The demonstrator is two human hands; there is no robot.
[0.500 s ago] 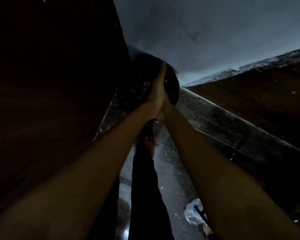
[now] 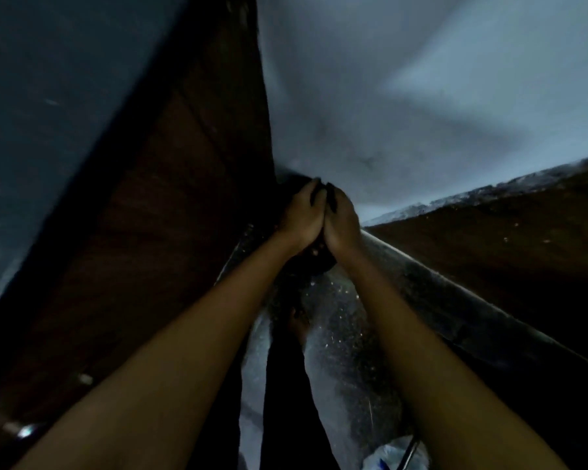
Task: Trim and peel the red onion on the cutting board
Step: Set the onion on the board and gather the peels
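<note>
Very dark, low-angle view; no cutting board, no knife, no onion clearly visible. Left hand (image 2: 301, 217) and right hand (image 2: 341, 221) pressed together side by side, arms stretched out, held over a dark round container (image 2: 314, 262), likely a bin or pot, wedged in the corner between a brown panel (image 2: 170, 212) and a pale wall (image 2: 404, 96). Fingers of both curled inward around something dark between them. Possibly onion skins or trimmings being dropped, but too dim to confirm; cannot tell what is gripped, nor whether anything is gripped at all. Whereabouts of the onion: cannot tell, may be cupped between the palms or somewhere out of view. Speckled floor (image 2: 340, 334) below, light flecks scattered on it, could be peel bits or just floor pattern. Bare foot (image 2: 297, 325) and dark trouser leg (image 2: 286, 401) beneath the arms; crumpled plastic bag (image 2: 391, 452) at bottom edge. Progress judgement: looks like a disposal step away from the board, so trimming and peeling probably at least partly done. No way to verify ends cut or skin fully off. Remaining, as a guess: empty hands, return to board, check onion for leftover skin.
</note>
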